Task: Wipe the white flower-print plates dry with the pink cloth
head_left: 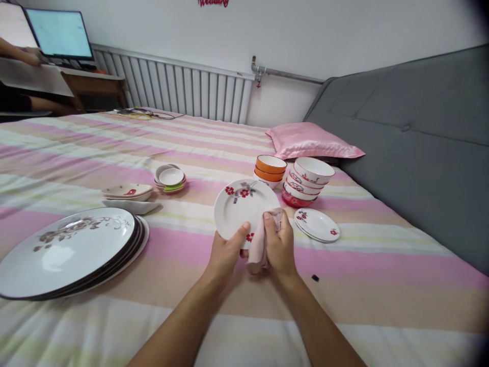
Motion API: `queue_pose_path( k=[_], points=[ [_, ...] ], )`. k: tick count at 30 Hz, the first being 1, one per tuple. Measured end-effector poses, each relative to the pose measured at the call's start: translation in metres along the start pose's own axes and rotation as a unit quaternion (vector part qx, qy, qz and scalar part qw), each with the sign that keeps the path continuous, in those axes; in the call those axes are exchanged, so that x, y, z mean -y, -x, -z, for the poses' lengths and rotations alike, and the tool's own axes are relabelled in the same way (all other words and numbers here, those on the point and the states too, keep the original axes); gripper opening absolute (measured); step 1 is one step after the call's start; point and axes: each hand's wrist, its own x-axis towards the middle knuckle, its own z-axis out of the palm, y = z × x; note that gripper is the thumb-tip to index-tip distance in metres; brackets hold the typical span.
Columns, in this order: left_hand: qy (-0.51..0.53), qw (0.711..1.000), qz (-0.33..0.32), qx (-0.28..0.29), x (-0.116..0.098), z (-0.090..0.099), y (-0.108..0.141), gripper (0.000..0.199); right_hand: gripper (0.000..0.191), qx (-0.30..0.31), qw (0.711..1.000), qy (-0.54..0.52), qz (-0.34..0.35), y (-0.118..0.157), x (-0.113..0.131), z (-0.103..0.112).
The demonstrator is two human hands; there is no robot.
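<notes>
A white plate (239, 211) with red flowers and grey leaves is held up in front of me, tilted so its face shows. My left hand (228, 250) grips its lower left edge, thumb on the face. My right hand (280, 242) is closed on a pale pink cloth (259, 250), which is folded against the plate's lower right edge. Just right of my hands lie small plates (318, 225) with the same flowers, stacked on the bed. Behind the held plate stand orange bowls (270, 171) and a stack of red-and-white bowls (308, 181).
Large oval plates (76, 255) are stacked at left. Behind them sit boat-shaped dishes (128, 192) and small round dishes (170, 178). A pink pillow (311, 140) rests by the grey headboard (412, 127). A small black object (315, 278) lies on the striped bedsheet (362, 290). A person's arm (19, 52) shows far left.
</notes>
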Motion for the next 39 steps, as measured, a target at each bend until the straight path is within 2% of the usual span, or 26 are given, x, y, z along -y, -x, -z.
queue_pose_path(
  k=[3,7,9,12,15,18,21,24,30,34,37,39],
  points=[
    [0.014,0.999,-0.015,-0.034,0.000,-0.006,0.005,0.027,0.021,-0.030,0.999,-0.029,-0.033,0.011,0.002,-0.011],
    [0.026,0.999,0.013,-0.013,-0.003,-0.008,0.011,0.025,0.021,-0.042,0.997,-0.062,-0.021,0.010,0.005,-0.007],
    [0.018,0.999,0.026,0.023,-0.006,-0.005,0.011,0.028,0.020,-0.021,0.998,-0.058,0.013,0.003,0.007,0.002],
    [0.008,0.998,-0.013,0.069,-0.011,0.004,0.007,0.035,0.019,0.028,0.997,-0.047,0.053,-0.010,0.008,0.019],
    [-0.006,0.995,-0.067,0.073,-0.017,0.013,-0.001,0.041,0.018,0.070,0.995,-0.029,0.067,-0.020,0.007,0.034],
    [-0.070,0.994,-0.050,0.071,-0.018,0.018,-0.007,0.036,0.017,0.113,0.990,0.013,0.081,-0.024,0.005,0.041],
    [-0.101,0.994,-0.016,0.032,-0.015,0.018,-0.010,0.033,0.017,0.151,0.984,0.050,0.084,-0.024,0.003,0.040],
    [-0.070,0.997,-0.018,-0.020,-0.011,0.016,-0.010,0.035,0.017,0.155,0.983,0.054,0.077,-0.021,0.002,0.034],
    [0.038,0.997,-0.027,-0.068,-0.006,0.010,-0.008,0.035,0.017,0.088,0.993,0.038,0.070,-0.011,0.006,0.019],
    [0.109,0.984,-0.035,-0.133,-0.005,0.005,-0.007,0.039,0.015,0.054,0.998,0.017,0.041,0.002,0.007,0.003],
    [0.120,0.973,-0.024,-0.198,-0.006,-0.001,-0.003,0.037,0.016,0.033,0.999,-0.005,0.015,0.015,0.008,-0.010],
    [0.106,0.969,-0.007,-0.221,-0.007,-0.006,0.001,0.039,0.017,0.019,1.000,-0.022,-0.003,0.021,0.007,-0.017]
  ],
)
